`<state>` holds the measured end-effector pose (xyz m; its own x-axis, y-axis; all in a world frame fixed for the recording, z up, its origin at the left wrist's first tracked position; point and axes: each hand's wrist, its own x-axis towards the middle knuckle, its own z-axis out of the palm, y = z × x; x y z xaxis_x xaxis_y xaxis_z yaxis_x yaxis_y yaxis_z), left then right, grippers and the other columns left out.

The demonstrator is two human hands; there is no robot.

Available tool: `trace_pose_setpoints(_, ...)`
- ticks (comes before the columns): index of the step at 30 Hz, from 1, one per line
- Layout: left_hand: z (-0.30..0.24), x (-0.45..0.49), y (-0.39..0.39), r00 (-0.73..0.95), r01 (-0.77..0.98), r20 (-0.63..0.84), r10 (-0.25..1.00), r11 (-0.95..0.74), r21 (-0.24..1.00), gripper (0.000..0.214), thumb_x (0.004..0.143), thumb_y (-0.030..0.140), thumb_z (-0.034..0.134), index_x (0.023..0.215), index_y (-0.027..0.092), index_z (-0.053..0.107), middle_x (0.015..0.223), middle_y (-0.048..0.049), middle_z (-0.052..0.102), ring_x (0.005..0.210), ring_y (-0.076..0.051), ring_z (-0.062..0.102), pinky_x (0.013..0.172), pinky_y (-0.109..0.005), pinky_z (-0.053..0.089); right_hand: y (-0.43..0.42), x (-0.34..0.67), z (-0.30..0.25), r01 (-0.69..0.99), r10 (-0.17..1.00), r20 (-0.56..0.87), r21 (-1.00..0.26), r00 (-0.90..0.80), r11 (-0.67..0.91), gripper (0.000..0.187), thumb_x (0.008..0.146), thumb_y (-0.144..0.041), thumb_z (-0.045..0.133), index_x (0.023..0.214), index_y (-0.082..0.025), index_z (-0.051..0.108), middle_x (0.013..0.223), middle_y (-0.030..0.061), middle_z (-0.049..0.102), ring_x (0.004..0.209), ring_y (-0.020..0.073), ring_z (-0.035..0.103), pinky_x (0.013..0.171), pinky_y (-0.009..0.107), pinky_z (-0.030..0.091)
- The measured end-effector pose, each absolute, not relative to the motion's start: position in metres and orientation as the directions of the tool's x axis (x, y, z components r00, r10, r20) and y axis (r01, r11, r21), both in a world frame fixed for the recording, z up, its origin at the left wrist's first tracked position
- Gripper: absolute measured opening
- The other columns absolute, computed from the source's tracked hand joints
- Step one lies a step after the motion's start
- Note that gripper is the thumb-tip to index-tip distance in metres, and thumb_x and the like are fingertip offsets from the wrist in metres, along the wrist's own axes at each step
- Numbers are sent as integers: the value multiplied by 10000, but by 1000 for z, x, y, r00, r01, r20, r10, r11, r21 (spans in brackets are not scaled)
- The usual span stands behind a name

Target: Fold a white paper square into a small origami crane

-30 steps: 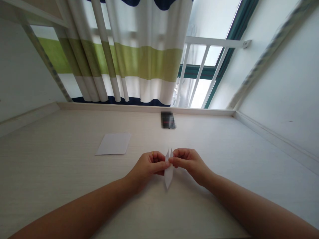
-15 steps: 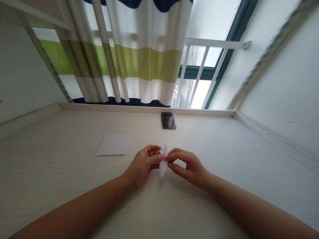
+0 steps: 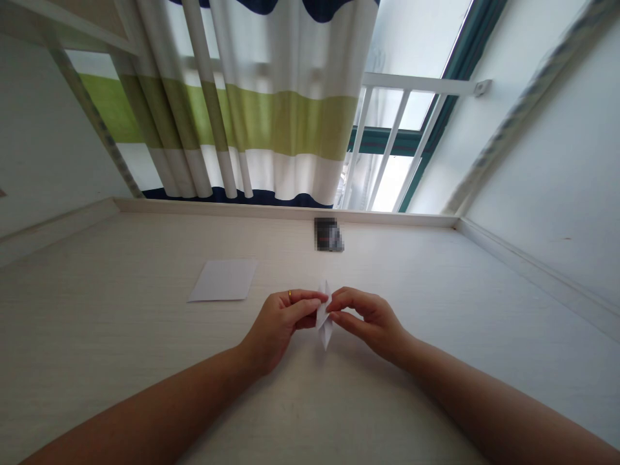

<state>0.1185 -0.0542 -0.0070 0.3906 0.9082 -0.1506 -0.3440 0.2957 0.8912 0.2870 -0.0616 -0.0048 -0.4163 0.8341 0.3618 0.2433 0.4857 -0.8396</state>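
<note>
A small folded white paper (image 3: 325, 332) is held upright between my two hands, its pointed ends showing above and below the fingers. My left hand (image 3: 285, 323), with a gold ring on one finger, pinches its left side between thumb and fingers. On the other side, the thumb and forefinger of my right hand (image 3: 368, 323) close on the paper's right edge. Part of the folds is hidden behind the fingers.
A flat white sheet of paper (image 3: 223, 280) lies on the pale tabletop (image 3: 121, 336) to the left. Near the back ledge sits a dark, pixelated object (image 3: 328, 234). Behind the ledge are a striped curtain (image 3: 290, 123) and a white railing (image 3: 411, 82) by the window.
The folded paper has turned and shifted slightly right, and more of its folded layers show. My left hand's fingers have drawn together around its left side.
</note>
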Motion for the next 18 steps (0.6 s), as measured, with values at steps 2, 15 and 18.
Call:
trace_pose_setpoints(2, -6, 118, -55, 414, -360, -129, 901, 293, 886, 132, 679, 158, 595, 782, 120, 670, 694, -23, 659, 678, -106, 580, 693, -224, 452, -62, 286, -5, 270, 866, 359, -847, -348, 459, 83, 769, -228, 536, 768, -172, 596, 731, 25, 606, 685, 127, 546, 635, 257, 448)
trace_pose_setpoints(15, -6, 118, -58, 474, -341, -48, 879, 234, 911, 242, 602, 119, 637, 841, 146, 663, 723, -36, 673, 746, -145, 581, 737, -255, 406, -67, 287, -5, 387, 801, 512, -701, -311, 598, 72, 773, -210, 520, 801, -200, 586, 705, 12, 638, 616, 114, 568, 567, 225, 445)
trace_pose_setpoints(18, -6, 117, -58, 484, -361, 8, 875, 191, 913, 238, 608, 104, 617, 836, 150, 667, 777, -36, 662, 772, -148, 570, 728, -248, 406, -67, 286, -4, 355, 828, 478, -750, -293, 558, 50, 760, -215, 545, 755, -194, 590, 669, -3, 625, 603, 106, 558, 554, 212, 435)
